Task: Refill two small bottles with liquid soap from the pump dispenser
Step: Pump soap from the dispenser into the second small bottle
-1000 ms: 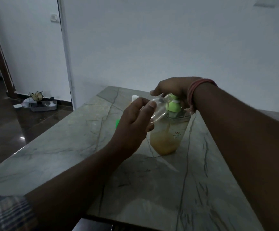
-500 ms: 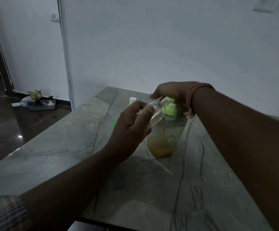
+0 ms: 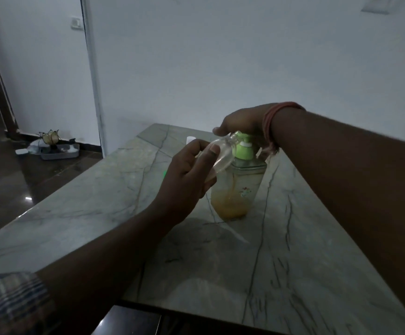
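A clear pump dispenser [image 3: 240, 187] with a green pump top and orange soap in its lower part stands on the marble table [image 3: 281, 262]. My right hand [image 3: 242, 123] lies over the pump head from above. A small clear bottle [image 3: 222, 154] is tilted with its open mouth up against the green nozzle, gripped by my left hand [image 3: 187, 180]. Just behind my left hand, a white cap or second small bottle [image 3: 190, 139] shows; a green bit [image 3: 164, 174] peeks out at the hand's left edge.
The table's left edge runs diagonally, with dark glossy floor beyond it. On the floor by the wall sits a grey tray [image 3: 60, 152] with small items. A white wall stands close behind the table. A dark object lies at the table's near edge.
The view has shifted slightly. Both hands stay on the small bottle and the pump head, and the bottle's mouth remains at the nozzle.
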A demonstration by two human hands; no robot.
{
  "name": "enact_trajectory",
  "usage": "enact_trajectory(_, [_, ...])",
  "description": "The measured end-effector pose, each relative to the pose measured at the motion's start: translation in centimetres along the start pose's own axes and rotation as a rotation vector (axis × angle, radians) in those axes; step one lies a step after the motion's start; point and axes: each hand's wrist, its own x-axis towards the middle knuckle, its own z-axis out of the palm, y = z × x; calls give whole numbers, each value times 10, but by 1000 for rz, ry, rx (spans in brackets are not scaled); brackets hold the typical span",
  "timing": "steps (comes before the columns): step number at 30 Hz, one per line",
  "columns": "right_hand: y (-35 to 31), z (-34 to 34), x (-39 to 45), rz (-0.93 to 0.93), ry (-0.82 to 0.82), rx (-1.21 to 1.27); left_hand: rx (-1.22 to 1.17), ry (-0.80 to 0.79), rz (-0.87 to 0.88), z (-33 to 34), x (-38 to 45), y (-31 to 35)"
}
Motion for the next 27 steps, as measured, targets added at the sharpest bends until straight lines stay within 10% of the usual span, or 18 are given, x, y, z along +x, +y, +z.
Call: enact_trajectory(27, [6, 6, 18, -67, 45, 82, 50, 13, -2, -2, 1, 1])
